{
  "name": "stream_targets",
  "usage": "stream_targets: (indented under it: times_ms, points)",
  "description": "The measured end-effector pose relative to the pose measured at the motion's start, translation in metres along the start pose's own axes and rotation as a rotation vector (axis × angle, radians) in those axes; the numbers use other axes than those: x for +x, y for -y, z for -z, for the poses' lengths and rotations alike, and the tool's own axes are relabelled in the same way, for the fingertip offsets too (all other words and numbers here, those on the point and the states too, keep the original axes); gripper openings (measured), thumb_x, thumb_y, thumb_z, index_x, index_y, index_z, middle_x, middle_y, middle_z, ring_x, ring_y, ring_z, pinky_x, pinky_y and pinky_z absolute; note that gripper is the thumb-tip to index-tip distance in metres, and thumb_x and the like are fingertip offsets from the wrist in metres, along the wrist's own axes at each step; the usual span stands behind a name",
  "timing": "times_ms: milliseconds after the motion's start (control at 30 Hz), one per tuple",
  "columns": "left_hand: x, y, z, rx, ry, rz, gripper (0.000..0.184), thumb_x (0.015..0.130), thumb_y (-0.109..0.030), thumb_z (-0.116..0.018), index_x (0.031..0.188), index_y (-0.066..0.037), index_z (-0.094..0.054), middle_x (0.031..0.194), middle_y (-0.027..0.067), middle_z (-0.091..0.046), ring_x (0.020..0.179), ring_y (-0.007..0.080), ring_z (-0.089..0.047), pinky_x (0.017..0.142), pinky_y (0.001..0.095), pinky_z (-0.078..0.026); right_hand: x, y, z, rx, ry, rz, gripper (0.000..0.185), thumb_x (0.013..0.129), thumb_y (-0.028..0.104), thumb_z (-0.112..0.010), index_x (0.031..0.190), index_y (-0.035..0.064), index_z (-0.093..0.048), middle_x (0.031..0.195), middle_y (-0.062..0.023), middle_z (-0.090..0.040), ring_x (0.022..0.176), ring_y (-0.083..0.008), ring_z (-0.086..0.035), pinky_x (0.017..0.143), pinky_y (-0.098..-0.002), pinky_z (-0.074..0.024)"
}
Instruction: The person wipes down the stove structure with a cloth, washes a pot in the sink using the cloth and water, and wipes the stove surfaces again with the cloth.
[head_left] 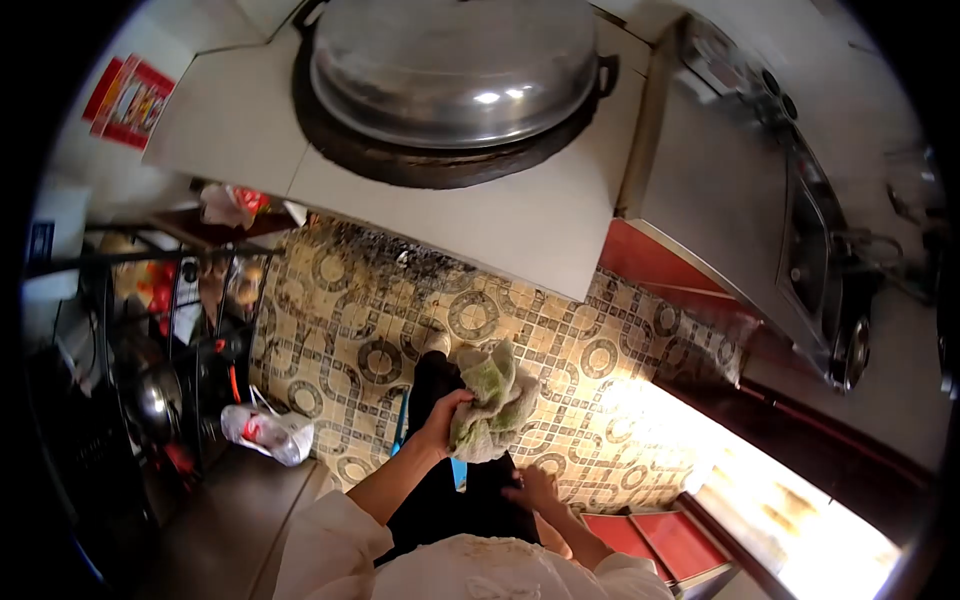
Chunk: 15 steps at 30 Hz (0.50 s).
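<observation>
White shirt (470, 570) is filling the near edge, below both hands. Well left of the left hand (438, 425), a bottle (262, 432) is lying. That hand is clamping the cloth (492, 400), its forearm slanting forward; ahead, beyond it, a lid (455, 70) is sitting. The cloth is bulging just right of the fingers, above the floor (600, 355). Gripping it is apparently done; no use on the lid is showing. Lower and further right, the right hand (532, 490) is hanging beside the trousers (425, 515), blurred; whether its fingers are parting or closing, I cannot tell.

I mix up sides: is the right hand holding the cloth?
No, the left hand holds the cloth, and the right hand is apart from it.
</observation>
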<state>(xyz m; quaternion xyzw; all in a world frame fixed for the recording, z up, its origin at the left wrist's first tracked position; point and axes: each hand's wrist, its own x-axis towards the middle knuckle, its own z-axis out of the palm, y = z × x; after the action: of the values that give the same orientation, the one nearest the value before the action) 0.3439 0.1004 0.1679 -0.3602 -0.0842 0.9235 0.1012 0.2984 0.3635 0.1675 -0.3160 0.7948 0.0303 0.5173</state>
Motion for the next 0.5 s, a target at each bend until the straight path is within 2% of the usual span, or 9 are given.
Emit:
stream_targets:
  times_ms: [33, 67, 133, 200, 267, 333, 433, 500]
  points:
    - [0.003, -0.004, 0.005, 0.023, 0.005, 0.047, 0.051, 0.081, -0.031, -0.05, 0.121, 0.001, -0.048, 0.111, 0.017, -0.058, 0.094, 0.029, -0.061, 0.085, 0.04, -0.049, -0.01, 0.004, -0.008, -0.132, 0.111, 0.071, 0.035, 0.07, 0.039, -0.07, 0.089, 0.0116, -0.061, 0.089, -0.0114, -0.062, 0.091, -0.0335, -0.059, 0.082, -0.0482, -0.0411]
    - [0.005, -0.009, 0.004, 0.023, 0.047, 0.093, 0.051, 0.081, -0.031, -0.049, 0.122, 0.0, -0.048, 0.113, 0.0163, -0.058, 0.096, 0.0289, -0.06, 0.085, 0.0403, -0.049, -0.017, 0.008, -0.017, -0.154, 0.184, 0.055, 0.03, 0.07, 0.037, -0.07, 0.084, 0.0118, -0.061, 0.086, -0.0103, -0.063, 0.091, -0.0315, -0.059, 0.081, -0.0477, -0.0414]
    - [0.005, -0.019, 0.002, 0.073, 0.034, 0.093, 0.051, 0.082, -0.029, -0.048, 0.123, 0.0, -0.047, 0.113, 0.0162, -0.058, 0.098, 0.0295, -0.06, 0.086, 0.0416, -0.049, -0.027, 0.004, -0.03, 0.017, 0.119, 0.066, 0.026, 0.071, 0.032, -0.068, 0.085, 0.0111, -0.061, 0.08, -0.0097, -0.064, 0.086, -0.029, -0.061, 0.077, -0.0458, -0.0433]
    - [0.006, -0.03, 0.003, 0.075, 0.067, 0.155, 0.051, 0.082, -0.029, -0.048, 0.124, 0.0, -0.047, 0.114, 0.0165, -0.057, 0.099, 0.0297, -0.059, 0.086, 0.0424, -0.048, -0.029, 0.0, -0.048, 0.066, 0.055, 0.125, 0.018, 0.071, 0.024, -0.066, 0.081, 0.0103, -0.062, 0.074, -0.0109, -0.065, 0.073, -0.0288, -0.063, 0.065, -0.04, -0.0467]
    - [0.013, -0.041, -0.001, 0.082, 0.115, 0.216, 0.051, 0.082, -0.028, -0.047, 0.124, 0.001, -0.046, 0.115, 0.0168, -0.057, 0.1, 0.03, -0.059, 0.087, 0.0431, -0.048, -0.048, 0.009, -0.022, 0.053, 0.318, 0.155, 0.016, 0.071, 0.02, -0.069, 0.082, 0.0107, -0.063, 0.063, -0.0125, -0.059, 0.06, -0.0294, -0.061, 0.059, -0.037, -0.0486]
    - [0.021, -0.049, -0.009, 0.191, 0.117, 0.19, 0.053, 0.081, -0.028, -0.049, 0.125, 0.002, -0.045, 0.118, 0.0174, -0.055, 0.103, 0.03, -0.058, 0.089, 0.0442, -0.047, -0.063, -0.018, -0.01, 0.119, 0.36, 0.043, 0.016, 0.071, 0.019, -0.068, 0.083, 0.01, -0.063, 0.065, -0.0127, -0.06, 0.062, -0.0293, -0.061, 0.06, -0.0368, -0.0486]
    - [0.044, -0.063, -0.007, 0.225, 0.109, 0.276, 0.055, 0.08, -0.026, -0.051, 0.126, 0.002, -0.044, 0.121, 0.0173, -0.053, 0.106, 0.0281, -0.057, 0.092, 0.0412, -0.046, -0.074, -0.068, -0.019, 0.276, 0.215, -0.288, 0.016, 0.071, 0.018, -0.068, 0.084, 0.0091, -0.063, 0.067, -0.013, -0.06, 0.063, -0.0293, -0.061, 0.061, -0.0365, -0.0485]
    - [0.059, -0.067, -0.014, 0.251, 0.103, 0.346, 0.055, 0.08, -0.023, -0.053, 0.128, 0.001, -0.043, 0.122, 0.015, -0.053, 0.106, 0.0256, -0.056, 0.093, 0.0378, -0.045, -0.064, -0.089, -0.036, 0.367, 0.118, -0.435, 0.016, 0.072, 0.016, -0.067, 0.085, 0.0084, -0.063, 0.068, -0.0132, -0.06, 0.065, -0.0293, -0.061, 0.062, -0.0364, -0.0485]
